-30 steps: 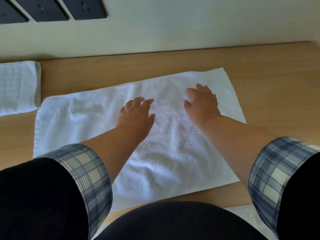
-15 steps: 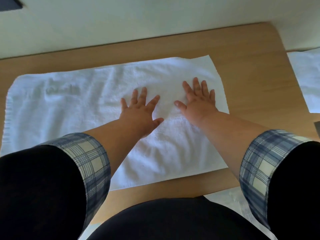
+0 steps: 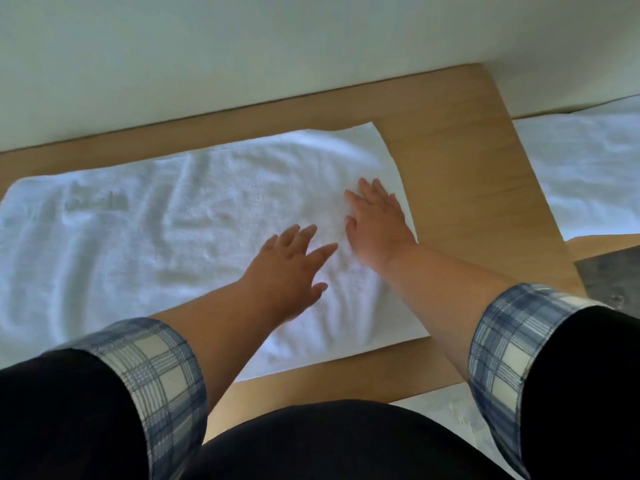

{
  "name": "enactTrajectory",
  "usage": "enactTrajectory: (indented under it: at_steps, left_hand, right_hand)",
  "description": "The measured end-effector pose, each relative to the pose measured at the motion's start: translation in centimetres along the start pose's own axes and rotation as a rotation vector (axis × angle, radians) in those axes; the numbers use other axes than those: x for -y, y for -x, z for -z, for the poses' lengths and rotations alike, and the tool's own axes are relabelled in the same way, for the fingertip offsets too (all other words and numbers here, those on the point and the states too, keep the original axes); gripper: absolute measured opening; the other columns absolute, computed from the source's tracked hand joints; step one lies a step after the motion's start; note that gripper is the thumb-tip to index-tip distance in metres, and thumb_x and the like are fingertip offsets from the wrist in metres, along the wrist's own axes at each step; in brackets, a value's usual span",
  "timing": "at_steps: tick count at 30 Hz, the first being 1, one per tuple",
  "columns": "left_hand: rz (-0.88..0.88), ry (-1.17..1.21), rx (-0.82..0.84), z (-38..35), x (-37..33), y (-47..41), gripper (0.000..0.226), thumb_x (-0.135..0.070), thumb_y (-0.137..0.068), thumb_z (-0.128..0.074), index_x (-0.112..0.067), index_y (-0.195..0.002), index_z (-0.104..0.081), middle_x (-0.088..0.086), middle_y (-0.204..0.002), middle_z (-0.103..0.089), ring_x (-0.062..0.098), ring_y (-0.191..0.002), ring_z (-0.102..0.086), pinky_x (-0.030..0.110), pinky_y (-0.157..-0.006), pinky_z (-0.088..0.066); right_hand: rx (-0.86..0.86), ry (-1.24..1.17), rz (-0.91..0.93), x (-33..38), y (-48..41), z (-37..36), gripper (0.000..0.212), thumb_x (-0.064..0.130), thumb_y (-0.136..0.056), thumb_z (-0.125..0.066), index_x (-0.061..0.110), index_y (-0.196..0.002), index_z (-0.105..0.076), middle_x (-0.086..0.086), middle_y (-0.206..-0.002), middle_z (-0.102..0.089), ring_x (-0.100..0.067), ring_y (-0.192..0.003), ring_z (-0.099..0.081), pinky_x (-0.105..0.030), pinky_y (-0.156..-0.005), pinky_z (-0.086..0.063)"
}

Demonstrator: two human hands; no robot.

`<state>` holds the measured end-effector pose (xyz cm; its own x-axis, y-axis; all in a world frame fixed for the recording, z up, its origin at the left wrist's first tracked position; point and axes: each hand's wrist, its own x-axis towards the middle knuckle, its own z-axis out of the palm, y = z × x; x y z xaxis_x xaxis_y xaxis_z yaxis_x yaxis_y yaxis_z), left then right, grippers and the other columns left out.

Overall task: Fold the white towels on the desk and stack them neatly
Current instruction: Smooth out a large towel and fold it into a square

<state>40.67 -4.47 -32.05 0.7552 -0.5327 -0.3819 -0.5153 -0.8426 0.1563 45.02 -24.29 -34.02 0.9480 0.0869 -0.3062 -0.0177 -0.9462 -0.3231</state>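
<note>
A white towel (image 3: 166, 237) lies spread flat and a little wrinkled on the wooden desk (image 3: 460, 174); its left end runs out of view. My left hand (image 3: 291, 268) rests palm down on the towel's right half, fingers apart. My right hand (image 3: 377, 220) lies flat near the towel's right edge, fingers extended. Neither hand holds anything.
The desk ends at its right edge, beyond which lies a white fabric surface (image 3: 585, 174). A dark grey object (image 3: 613, 275) shows at the right, below that. A pale wall (image 3: 242, 53) runs along the back of the desk.
The view has swung right, so the folded towel at the far left has left the frame. Both hands have slid rightward over the towel, toward its right edge.
</note>
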Motion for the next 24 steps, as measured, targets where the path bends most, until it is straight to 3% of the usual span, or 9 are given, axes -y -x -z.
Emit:
enactTrajectory:
  at_steps: [4,7,11,16,20,24]
  left_hand:
    - [-0.049,-0.008,0.045,-0.3,-2.2,-1.1,0.075,-0.068,-0.091,-0.043,-0.042,-0.153,-0.009,0.004,-0.164,-0.003,0.030,-0.150,-0.004,0.049,-0.118,-0.015]
    - [-0.021,-0.010,0.067,-0.3,-2.7,-1.6,0.079,-0.069,-0.089,-0.047,-0.041,-0.153,-0.010,0.003,-0.163,-0.002,0.031,-0.149,-0.002,0.051,-0.118,-0.015]
    - [0.012,-0.014,0.090,0.1,-3.1,-2.0,0.079,-0.069,-0.089,-0.047,-0.040,-0.153,-0.012,0.004,-0.163,-0.002,0.031,-0.149,-0.002,0.052,-0.119,-0.015]
    - [0.019,-0.043,0.066,1.1,-3.6,-3.1,0.077,-0.068,-0.089,-0.047,-0.034,-0.153,-0.019,0.009,-0.162,-0.010,0.031,-0.148,-0.009,0.050,-0.117,-0.020]
    - [0.038,-0.008,0.065,1.5,-4.0,-4.8,0.079,-0.067,-0.090,-0.046,-0.033,-0.154,-0.014,0.009,-0.163,-0.005,0.031,-0.150,-0.005,0.049,-0.118,-0.016]
    - [0.057,-0.008,0.076,1.6,-4.4,-6.7,0.080,-0.067,-0.093,-0.039,-0.032,-0.156,-0.004,0.007,-0.165,0.005,0.031,-0.151,0.004,0.049,-0.121,-0.012]
  right_hand:
    - [0.044,0.073,0.101,0.2,-5.4,2.0,0.055,0.040,-0.105,-0.029,0.024,-0.157,-0.019,-0.007,-0.167,0.001,-0.025,-0.153,0.008,-0.050,-0.123,0.000]
    - [0.126,0.148,0.055,0.0,-8.6,2.6,0.064,0.055,-0.102,-0.027,0.030,-0.158,-0.010,-0.006,-0.167,0.008,-0.027,-0.152,0.012,-0.055,-0.121,0.001]
    - [0.112,0.155,0.033,-0.3,-9.1,2.4,0.069,0.059,-0.101,-0.026,0.028,-0.158,-0.003,-0.008,-0.166,0.011,-0.029,-0.152,0.014,-0.056,-0.121,0.004]
    - [-0.016,0.019,0.038,-1.5,-4.2,2.7,0.057,0.042,-0.104,-0.028,0.027,-0.157,-0.017,-0.006,-0.167,-0.001,-0.025,-0.153,0.006,-0.053,-0.121,-0.001]
    - [-0.022,-0.033,-0.039,-4.0,2.8,1.7,0.055,0.025,-0.103,-0.035,0.029,-0.157,-0.021,-0.001,-0.167,0.001,-0.020,-0.153,0.009,-0.045,-0.122,0.004]
    - [0.046,-0.001,0.065,-5.6,10.8,-1.0,0.056,0.031,-0.105,-0.032,0.024,-0.158,-0.016,0.000,-0.167,0.004,-0.019,-0.152,0.013,-0.042,-0.121,0.009]
